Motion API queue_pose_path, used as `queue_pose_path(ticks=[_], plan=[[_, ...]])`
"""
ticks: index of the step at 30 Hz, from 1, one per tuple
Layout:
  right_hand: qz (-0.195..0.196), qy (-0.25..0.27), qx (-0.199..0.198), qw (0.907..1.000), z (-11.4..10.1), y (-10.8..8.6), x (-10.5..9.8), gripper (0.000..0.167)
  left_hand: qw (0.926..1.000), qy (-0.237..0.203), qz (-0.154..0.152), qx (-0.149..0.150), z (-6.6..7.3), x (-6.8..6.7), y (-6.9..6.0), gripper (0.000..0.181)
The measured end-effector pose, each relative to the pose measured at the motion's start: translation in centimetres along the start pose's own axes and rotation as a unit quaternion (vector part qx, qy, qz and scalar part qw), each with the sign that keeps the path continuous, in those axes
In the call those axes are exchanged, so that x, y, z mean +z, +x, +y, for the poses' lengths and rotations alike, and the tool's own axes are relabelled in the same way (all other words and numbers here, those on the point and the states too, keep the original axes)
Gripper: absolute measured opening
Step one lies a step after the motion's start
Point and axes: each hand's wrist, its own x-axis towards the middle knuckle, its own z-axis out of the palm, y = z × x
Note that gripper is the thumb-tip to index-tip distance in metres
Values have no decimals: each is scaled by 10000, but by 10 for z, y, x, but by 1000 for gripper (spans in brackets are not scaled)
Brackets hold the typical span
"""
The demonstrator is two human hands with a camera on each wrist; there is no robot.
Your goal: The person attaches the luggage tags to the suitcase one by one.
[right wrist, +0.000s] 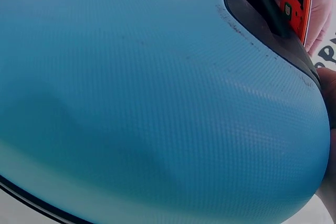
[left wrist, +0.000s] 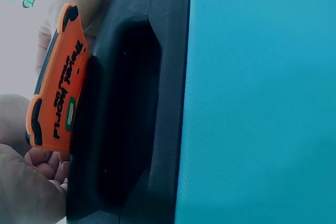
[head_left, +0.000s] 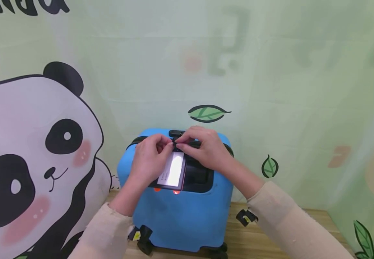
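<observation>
A blue suitcase (head_left: 183, 216) stands upright with a black handle recess (head_left: 199, 176) near its top. Over that recess hangs a luggage tag (head_left: 170, 171), its white card face glaring in the head view. In the left wrist view the tag's orange back (left wrist: 55, 98) shows black lettering. My left hand (head_left: 149, 158) pinches the small dark strap at the tag's top between thumb and fingers. From the other side, my right hand (head_left: 206, 147) pinches the same strap, fingertips nearly meeting the left ones. The fingertips hide most of the strap and any fastening.
Behind the suitcase a pale green backdrop carries a printed panda (head_left: 70, 144) and leaves (head_left: 207, 113). The suitcase rests on a wood-look surface (head_left: 251, 241). A black band (head_left: 138, 140) runs along its top, beside a black piece (head_left: 175, 133).
</observation>
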Motion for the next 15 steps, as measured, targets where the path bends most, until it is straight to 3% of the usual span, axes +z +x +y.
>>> queue_pose_path(ticks=[15], plan=[[-99,42,235,9997,-1,-2,0,10,10000,-7,5,62,-2,0,0,16]])
